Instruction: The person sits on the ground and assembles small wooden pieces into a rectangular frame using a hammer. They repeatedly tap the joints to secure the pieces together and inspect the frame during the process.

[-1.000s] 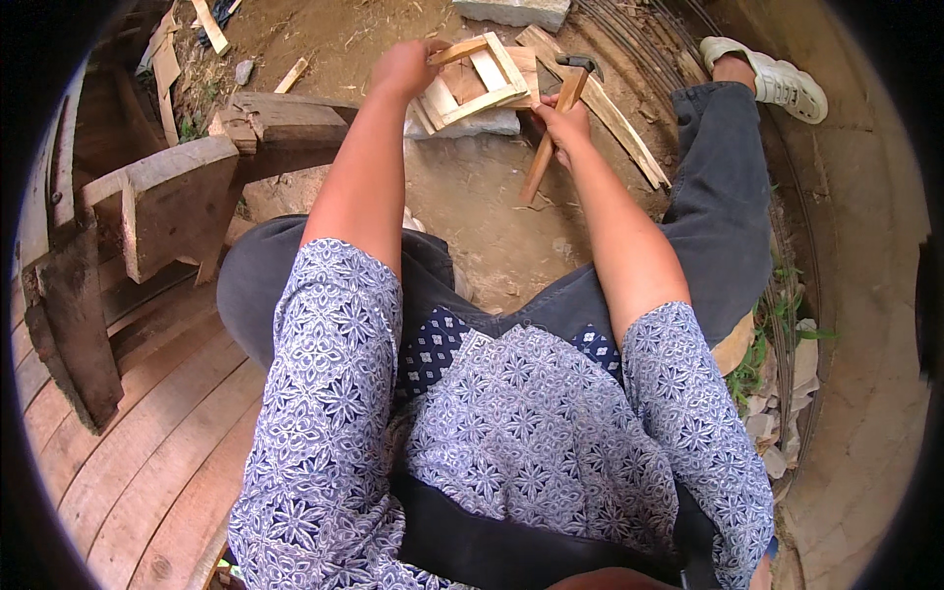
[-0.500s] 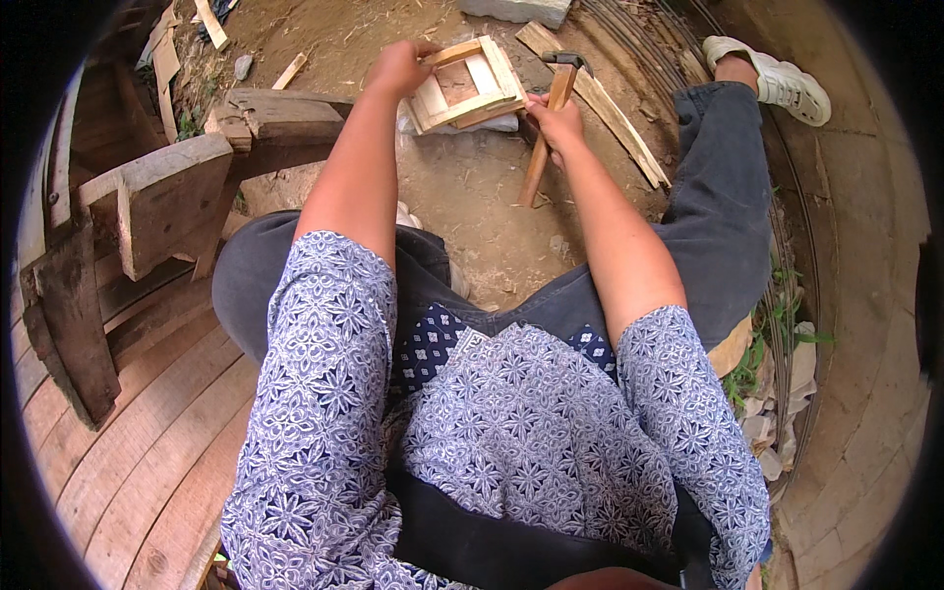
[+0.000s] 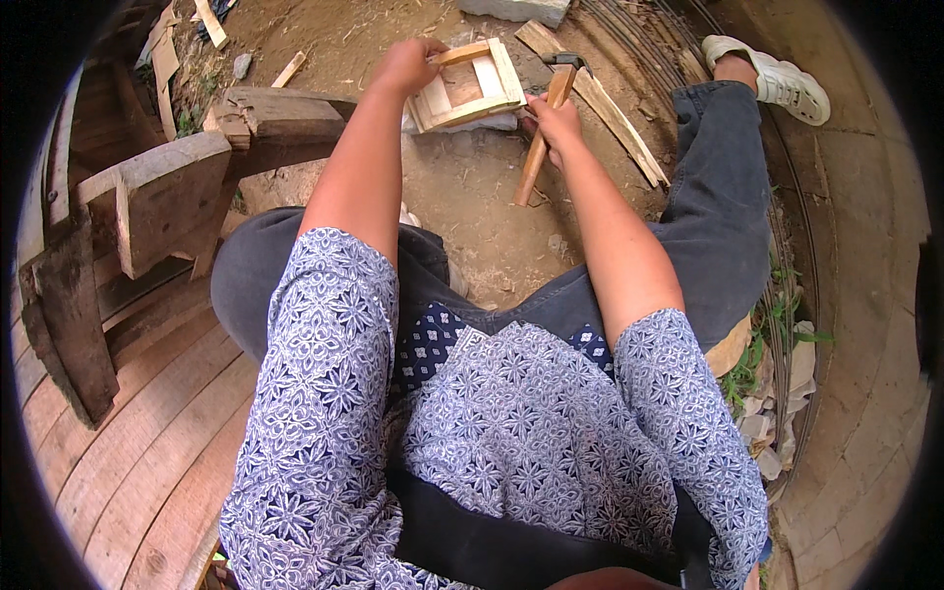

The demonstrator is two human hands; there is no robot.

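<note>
A small square wooden frame (image 3: 507, 75), built of pale strips, is held out ahead of me over the ground. My left hand (image 3: 408, 67) has its fingers closed round the frame's upper left side. At the opposite side, my right hand (image 3: 558, 122) is closed round the wooden handle of a hammer (image 3: 532, 175), whose dark metal head points away from me. The fingertips of that hand also reach the frame's right corner. Just below the frame, partly covered by it, lies a light grey stone block (image 3: 482, 124).
Long wood strips (image 3: 619, 128) lie beyond my right hand, beside dark metal rods (image 3: 644, 44). Another stone block (image 3: 516, 10) sits at the far edge. Heavy timber pieces (image 3: 172, 202) stand at left above a slatted wooden surface (image 3: 167, 452). A wall (image 3: 865, 295) curves along the right.
The frame has tilted slightly, so less of its near edge shows. My left hand has shifted a little to the right with it; the right hand and hammer have barely moved.
</note>
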